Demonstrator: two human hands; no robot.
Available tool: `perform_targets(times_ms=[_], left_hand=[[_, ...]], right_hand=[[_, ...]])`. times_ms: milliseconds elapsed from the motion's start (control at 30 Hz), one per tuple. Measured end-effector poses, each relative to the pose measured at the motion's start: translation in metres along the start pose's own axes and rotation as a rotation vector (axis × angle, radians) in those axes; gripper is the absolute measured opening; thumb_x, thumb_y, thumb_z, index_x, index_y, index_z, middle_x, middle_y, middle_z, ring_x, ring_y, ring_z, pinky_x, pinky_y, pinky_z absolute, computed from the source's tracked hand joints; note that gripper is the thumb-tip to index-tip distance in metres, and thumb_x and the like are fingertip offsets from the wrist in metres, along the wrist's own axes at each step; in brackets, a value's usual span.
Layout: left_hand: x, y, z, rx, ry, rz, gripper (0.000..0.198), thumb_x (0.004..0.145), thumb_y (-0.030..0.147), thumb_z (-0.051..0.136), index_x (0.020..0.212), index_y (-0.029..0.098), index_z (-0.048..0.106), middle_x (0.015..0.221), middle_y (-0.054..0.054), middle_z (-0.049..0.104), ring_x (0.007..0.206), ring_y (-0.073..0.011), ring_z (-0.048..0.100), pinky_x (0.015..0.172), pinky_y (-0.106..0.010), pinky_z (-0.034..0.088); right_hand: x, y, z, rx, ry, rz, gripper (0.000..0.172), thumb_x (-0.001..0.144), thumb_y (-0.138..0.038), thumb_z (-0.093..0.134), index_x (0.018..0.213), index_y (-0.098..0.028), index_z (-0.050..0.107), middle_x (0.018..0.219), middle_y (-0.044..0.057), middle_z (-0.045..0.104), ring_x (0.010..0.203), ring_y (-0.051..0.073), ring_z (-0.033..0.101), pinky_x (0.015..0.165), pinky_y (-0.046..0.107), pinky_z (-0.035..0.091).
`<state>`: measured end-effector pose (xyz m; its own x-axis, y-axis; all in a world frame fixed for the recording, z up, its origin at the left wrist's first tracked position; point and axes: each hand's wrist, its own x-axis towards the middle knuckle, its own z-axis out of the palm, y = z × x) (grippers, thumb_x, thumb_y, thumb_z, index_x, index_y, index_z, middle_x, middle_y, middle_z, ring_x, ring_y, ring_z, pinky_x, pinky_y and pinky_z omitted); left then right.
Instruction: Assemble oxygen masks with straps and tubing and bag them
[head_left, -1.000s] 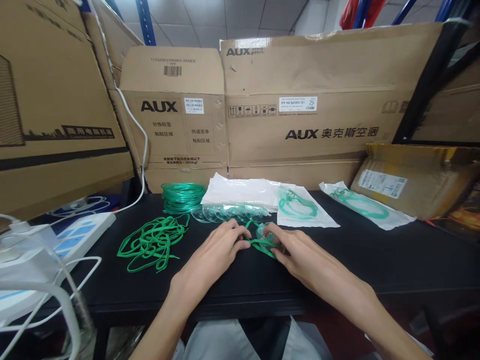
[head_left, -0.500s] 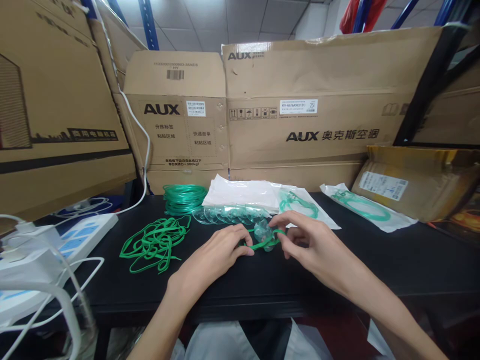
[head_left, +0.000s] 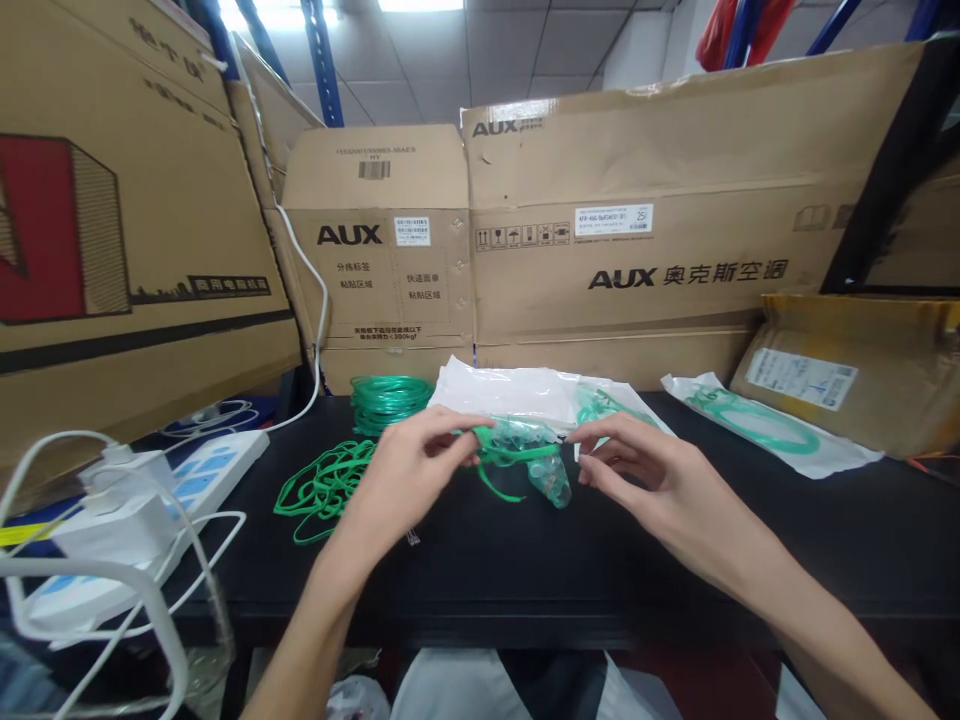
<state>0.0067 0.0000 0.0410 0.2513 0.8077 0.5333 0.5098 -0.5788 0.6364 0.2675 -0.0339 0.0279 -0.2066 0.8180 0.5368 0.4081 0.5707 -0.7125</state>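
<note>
one held mask (head_left: pixel 551 482), two bagged tube sets (head_left: pixel 750 425), one tubing coil (head_left: pixel 386 395).

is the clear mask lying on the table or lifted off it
Lifted off: the left hand and right hand hold the clear mask above the table, green strap dangling.

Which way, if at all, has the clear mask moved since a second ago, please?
Yes. The clear mask has risen off the black table, where it lay, and hangs between the left hand and right hand.
</note>
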Motion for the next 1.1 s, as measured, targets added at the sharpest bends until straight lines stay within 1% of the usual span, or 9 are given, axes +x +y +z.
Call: perform_targets(times_ms=[267,433,500,567,667,767,933,1000,1100], left_hand=[[-0.008,-0.022,-0.069,-0.056,0.307,-0.369,0.055,0.080,0.059,0.070,0.117,0.019,0.077,0.097,-0.006,0.079,0.092,-0.0274,0.073,0.076,-0.031,0.054],[-0.010,-0.061,-0.094,0.424,0.264,-0.593,0.044,0.085,0.049,0.059,0.113,0.020,0.078,0.072,-0.007,0.078,0.080,-0.0307,0.074,0.063,-0.033,0.051],[-0.014,-0.078,-0.099,0.615,0.251,-0.599,0.043,0.087,0.041,0.054,0.117,0.019,0.076,0.076,-0.010,0.078,0.078,-0.0326,0.074,0.061,-0.036,0.052],[-0.020,-0.091,-0.102,0.720,0.234,-0.548,0.050,0.085,0.032,0.053,0.128,0.012,0.069,0.103,-0.017,0.077,0.096,-0.0370,0.072,0.073,-0.041,0.055],[-0.027,-0.099,-0.101,0.854,0.267,-0.462,0.062,0.086,0.027,0.050,0.144,0.006,0.054,0.137,-0.026,0.059,0.121,-0.0441,0.061,0.092,-0.051,0.052],[-0.028,-0.093,-0.096,0.932,0.292,-0.402,0.061,0.089,0.026,0.045,0.149,0.013,0.049,0.139,-0.025,0.055,0.115,-0.0452,0.063,0.090,-0.055,0.052],[-0.015,-0.070,-0.078,0.876,0.211,-0.325,0.053,0.090,0.024,0.041,0.140,0.020,0.059,0.137,-0.014,0.060,0.116,-0.0380,0.064,0.097,-0.049,0.050],[-0.011,-0.063,-0.073,0.857,0.161,-0.329,0.053,0.088,0.019,0.041,0.135,0.023,0.064,0.136,-0.010,0.063,0.115,-0.0360,0.065,0.098,-0.047,0.049],[-0.010,-0.055,-0.072,0.833,0.115,-0.372,0.055,0.084,0.016,0.040,0.131,0.020,0.067,0.132,-0.010,0.066,0.115,-0.0365,0.065,0.097,-0.048,0.050]], right_hand=[[0.000,0.004,0.004,-0.074,-0.032,-0.058,0.016,0.098,-0.032,0.058,0.110,-0.030,0.068,0.110,0.003,0.065,0.088,0.017,0.066,0.080,0.032,0.055],[0.003,0.006,0.004,-0.121,-0.034,-0.074,0.019,0.098,-0.034,0.057,0.112,-0.029,0.068,0.109,0.004,0.066,0.087,0.018,0.066,0.080,0.032,0.054],[0.004,0.007,0.003,-0.144,-0.036,-0.080,0.020,0.098,-0.034,0.056,0.112,-0.028,0.069,0.108,0.004,0.067,0.087,0.019,0.066,0.081,0.033,0.054],[0.004,0.009,0.003,-0.190,-0.039,-0.075,0.019,0.099,-0.033,0.054,0.110,-0.028,0.068,0.109,0.004,0.067,0.087,0.019,0.065,0.081,0.034,0.054],[0.005,0.016,0.004,-0.308,-0.026,-0.058,0.020,0.100,-0.035,0.051,0.112,-0.030,0.066,0.114,0.004,0.065,0.090,0.020,0.065,0.084,0.036,0.053],[0.004,0.026,0.006,-0.431,-0.032,-0.023,0.027,0.102,-0.041,0.048,0.122,-0.031,0.063,0.123,0.006,0.062,0.107,0.024,0.064,0.094,0.041,0.050],[0.002,0.037,0.017,-0.499,-0.069,0.083,0.045,0.099,-0.056,0.049,0.138,-0.035,0.054,0.141,0.008,0.053,0.133,0.031,0.051,0.108,0.048,0.041],[0.002,0.041,0.022,-0.492,-0.075,0.110,0.048,0.098,-0.058,0.049,0.139,-0.034,0.054,0.142,0.008,0.053,0.133,0.032,0.051,0.108,0.049,0.041],[0.004,0.047,0.028,-0.434,-0.108,0.105,0.041,0.098,-0.051,0.051,0.132,-0.030,0.060,0.126,0.008,0.063,0.118,0.029,0.060,0.102,0.046,0.045]])
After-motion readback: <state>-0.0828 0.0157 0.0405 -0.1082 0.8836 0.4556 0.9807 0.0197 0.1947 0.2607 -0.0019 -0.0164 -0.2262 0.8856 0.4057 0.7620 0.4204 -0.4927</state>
